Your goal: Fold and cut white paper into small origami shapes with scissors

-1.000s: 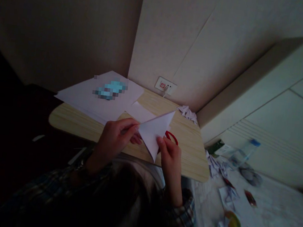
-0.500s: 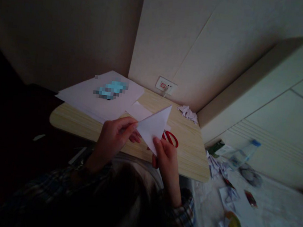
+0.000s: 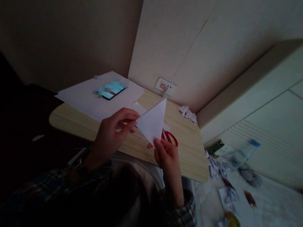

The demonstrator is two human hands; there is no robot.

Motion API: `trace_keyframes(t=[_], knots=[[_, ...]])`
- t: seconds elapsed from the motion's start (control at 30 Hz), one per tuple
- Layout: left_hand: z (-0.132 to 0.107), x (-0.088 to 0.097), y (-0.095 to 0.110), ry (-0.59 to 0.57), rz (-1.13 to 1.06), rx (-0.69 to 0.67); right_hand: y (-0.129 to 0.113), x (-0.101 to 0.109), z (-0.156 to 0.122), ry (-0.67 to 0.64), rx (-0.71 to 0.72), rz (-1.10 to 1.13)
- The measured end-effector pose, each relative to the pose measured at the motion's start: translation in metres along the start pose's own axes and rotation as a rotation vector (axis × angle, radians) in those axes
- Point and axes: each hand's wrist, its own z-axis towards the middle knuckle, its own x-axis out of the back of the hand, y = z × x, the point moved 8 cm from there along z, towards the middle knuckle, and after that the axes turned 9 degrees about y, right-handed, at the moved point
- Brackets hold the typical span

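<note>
A white sheet of paper folded into a triangle point(image 3: 152, 122) is held up above the table, one point upward. My left hand point(image 3: 115, 129) pinches its left corner between thumb and fingers. At the lower corner, my right hand point(image 3: 167, 152) grips the paper with the thumb on top and fingers underneath. Just behind the right hand lie red-handled scissors point(image 3: 171, 138), their blades partly hidden by the paper. Another piece of white paper point(image 3: 139, 107) rests on the table behind the folded one.
On the wooden table point(image 3: 192, 158), a stack of white paper point(image 3: 84, 98) bears a lit phone point(image 3: 112, 91), partly pixelated. Folded paper pieces point(image 3: 187, 114) lie at the back right. A wall socket point(image 3: 166, 86) holds a plug. To the right are a plastic bottle point(image 3: 243, 155) and more folded papers point(image 3: 216, 166).
The folded triangle has shifted slightly left and up, and its face has turned somewhat. My left fingers have moved up a little; both hands keep hold of the paper.
</note>
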Motion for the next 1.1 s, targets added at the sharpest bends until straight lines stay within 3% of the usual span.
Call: trace_keyframes(t=[0.17,0.27,0.43,0.6,0.73,0.9,1.1], knots=[[-0.001,-0.008,-0.004,-0.118,0.069,-0.013,-0.018,0.013,-0.005,0.180,0.196,0.196],[-0.002,-0.010,-0.003,-0.136,0.033,-0.026,-0.028,0.015,-0.010,0.199,0.307,0.233],[0.001,0.002,0.005,-0.011,-0.004,-0.026,-0.040,0.015,-0.017,0.199,0.421,0.132],[0.000,0.013,0.021,0.074,-0.032,-0.194,-0.045,0.028,-0.022,0.342,0.518,-0.080],[-0.002,0.011,0.023,0.076,-0.048,-0.193,-0.040,0.032,-0.019,0.383,0.463,-0.134],[-0.003,0.004,0.013,0.027,-0.018,0.035,-0.033,0.027,-0.015,0.335,0.357,-0.126],[0.000,0.002,0.000,0.028,0.010,0.151,-0.021,0.014,-0.007,0.229,0.199,0.034]])
